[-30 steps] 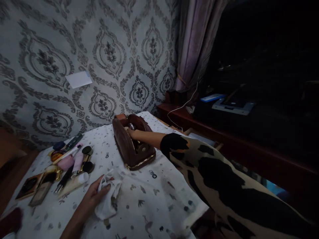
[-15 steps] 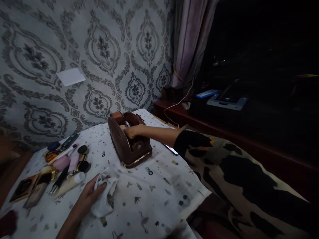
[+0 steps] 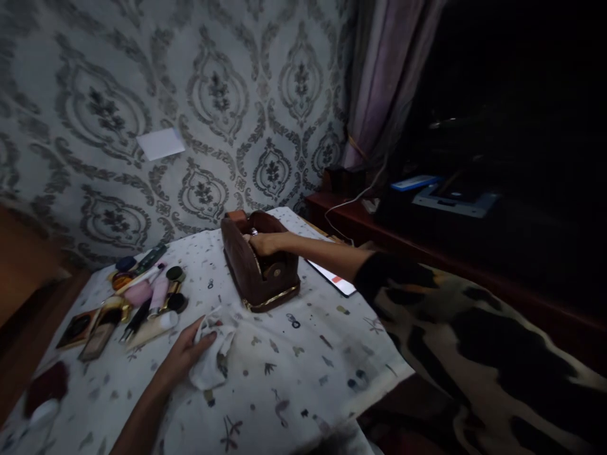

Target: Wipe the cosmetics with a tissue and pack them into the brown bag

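A crumpled white cloth [image 3: 212, 361] is pinched in my left hand [image 3: 192, 347], low over the patterned tablecloth. My right hand [image 3: 265, 244] reaches down into an unzipped brown toiletry bag [image 3: 237, 262]. The bag's near wall hides those fingertips, so their grip cannot be made out. A small pale and shiny item [image 3: 253, 232] shows inside, beside the right hand. To the left of my left hand lies a cluster of cosmetics, with a pink sponge-like item [image 3: 138, 294], a cream tube with a white cap [image 3: 154, 330] and a foundation bottle [image 3: 100, 335].
A lit phone or tablet [image 3: 331, 278] lies under my right forearm. At the lower left is a dark red item with a white cap [image 3: 46, 395]. The patterned wall [image 3: 218, 145] borders the table at the back; a white cable [image 3: 339, 205] crosses the dark red shelf [image 3: 327, 205].
The view has turned left, so everything sits farther right. My right hand stays in the bag, and my left hand keeps the cloth.
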A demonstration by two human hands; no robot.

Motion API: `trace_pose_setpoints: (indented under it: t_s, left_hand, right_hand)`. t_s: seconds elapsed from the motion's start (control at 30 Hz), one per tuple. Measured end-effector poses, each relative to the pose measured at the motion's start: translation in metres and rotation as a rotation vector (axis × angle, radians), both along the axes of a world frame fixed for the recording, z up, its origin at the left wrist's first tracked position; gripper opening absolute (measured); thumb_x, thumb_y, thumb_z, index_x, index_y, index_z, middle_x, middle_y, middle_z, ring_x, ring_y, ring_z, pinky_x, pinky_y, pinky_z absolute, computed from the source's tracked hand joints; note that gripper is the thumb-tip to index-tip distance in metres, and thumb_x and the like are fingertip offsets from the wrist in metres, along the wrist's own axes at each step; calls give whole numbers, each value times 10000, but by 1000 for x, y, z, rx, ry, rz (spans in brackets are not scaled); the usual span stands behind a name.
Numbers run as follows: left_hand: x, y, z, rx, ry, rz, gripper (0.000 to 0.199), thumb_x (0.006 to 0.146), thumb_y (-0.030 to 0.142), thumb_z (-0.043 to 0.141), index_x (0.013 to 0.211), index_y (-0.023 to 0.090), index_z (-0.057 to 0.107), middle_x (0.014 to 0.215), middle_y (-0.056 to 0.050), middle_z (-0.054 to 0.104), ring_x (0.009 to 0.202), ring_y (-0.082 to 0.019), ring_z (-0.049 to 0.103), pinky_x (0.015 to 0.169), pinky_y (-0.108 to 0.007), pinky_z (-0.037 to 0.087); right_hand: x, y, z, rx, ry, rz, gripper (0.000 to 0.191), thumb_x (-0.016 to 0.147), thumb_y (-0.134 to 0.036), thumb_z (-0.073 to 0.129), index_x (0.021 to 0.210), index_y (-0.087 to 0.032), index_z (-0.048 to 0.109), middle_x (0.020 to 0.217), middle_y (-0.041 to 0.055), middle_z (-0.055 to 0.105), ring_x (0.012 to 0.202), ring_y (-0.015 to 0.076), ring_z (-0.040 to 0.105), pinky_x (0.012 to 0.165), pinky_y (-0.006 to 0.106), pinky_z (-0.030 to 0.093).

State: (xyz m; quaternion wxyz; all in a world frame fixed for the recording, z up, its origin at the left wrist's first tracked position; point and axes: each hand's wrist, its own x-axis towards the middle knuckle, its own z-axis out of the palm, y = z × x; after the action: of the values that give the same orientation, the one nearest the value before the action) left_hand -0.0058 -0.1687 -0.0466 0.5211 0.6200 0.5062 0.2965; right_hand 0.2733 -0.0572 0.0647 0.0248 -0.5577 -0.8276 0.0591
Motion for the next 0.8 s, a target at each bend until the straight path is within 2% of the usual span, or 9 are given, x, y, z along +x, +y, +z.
trace_pose_setpoints:
  t_s: [0.07,0.1,0.2,0.3,0.4,0.5,0.6,0.7,0.8]
  left_hand:
    - [0,-1,0,19,-21,-18,592,676,559,767,1108,159,706,1188,-101,716,1104,-309,636,908,-332,511]
    - [-1,-1,1,9,-27,-34,580,682,552,764,1104,159,707,1160,-98,724,1080,-305,644,892,-333,515]
    - [-1,-1,2,14,-76,-75,548,727,523,738,1136,160,697,1106,-80,738,1034,-286,653,859,-325,521]
    - [0,-2,1,31,-105,-55,525,723,496,748,1127,163,703,1071,-70,742,963,-268,662,805,-316,528]
    - [1,-3,-2,44,-137,-29,496,715,492,755,1079,157,713,1000,-69,744,891,-254,662,750,-304,524]
    - [0,-1,-3,119,-176,-21,441,729,475,749,1029,152,721,984,-70,740,894,-246,653,766,-298,512]
    - [-5,5,-2,206,-216,57,427,714,445,764,1011,141,721,980,-71,738,904,-235,647,803,-296,505]
    - [-14,12,-2,261,-232,191,454,703,455,755,1013,126,708,943,-71,733,834,-213,644,749,-284,506]
    - [-26,22,-3,307,-220,326,493,734,481,707,1077,129,682,952,-73,730,779,-194,638,685,-271,503]
  right_hand:
    - [1,-4,17,22,-19,-35,217,954,-269,592,1086,-108,653,1057,88,685,946,196,672,836,368,559]
    - [2,-7,25,54,-15,-40,205,970,-193,530,1023,-62,679,1019,133,700,964,216,675,861,341,534]
    - [4,-22,41,183,42,-60,338,977,-108,365,1030,-48,693,1024,164,714,1004,241,669,901,352,502]
    - [-1,-51,36,479,481,-94,298,919,-177,481,1122,-100,684,1027,113,731,950,219,679,858,324,520]
    - [-21,-89,12,585,783,28,309,908,-231,498,1143,-159,684,1003,86,724,870,192,678,792,299,528]
    - [-49,-119,-21,472,885,130,263,893,-308,539,1063,-210,714,768,30,678,691,167,633,681,272,509]
    - [-75,-133,-54,273,943,154,259,872,-334,542,1009,-215,726,597,-18,559,545,140,539,579,252,452]
    - [-99,-132,-81,57,1055,80,269,836,-350,541,970,-195,714,504,-60,438,474,124,452,523,243,396]
    - [-123,-126,-103,-289,1203,-22,306,770,-351,553,989,-176,676,486,-72,469,429,116,420,461,233,362]
